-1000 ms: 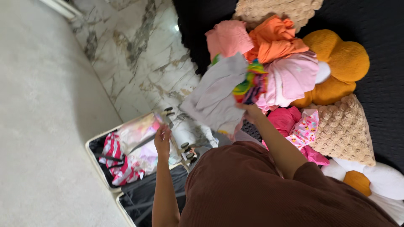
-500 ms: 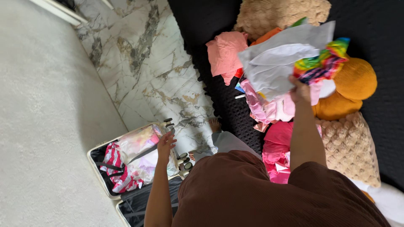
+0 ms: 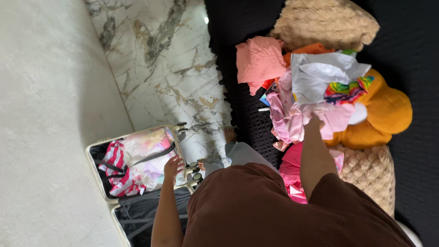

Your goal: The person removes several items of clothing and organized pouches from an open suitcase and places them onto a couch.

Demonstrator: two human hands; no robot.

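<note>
fingers of the left hand (image 3: pixel 173 165) lie spread and loose on the rim of the open suitcase (image 3: pixel 137 161), gripping nothing. further off, the right hand (image 3: pixel 313 122) presses into the pile of clothes (image 3: pixel 311 98) on the dark bed (image 3: pixel 411 59); whether it pinches cloth i cannot tell. clothes look light, soft and floppy, best gathered by a bunched fold

Person seen from above: brown ribbed top with short sleeves, arms bare below them; left hand (image 3: pixel 173 165) and right hand (image 3: pixel 313 122) bare; grey trouser leg (image 3: pixel 242 154); one bare foot (image 3: pixel 229 135).
</note>
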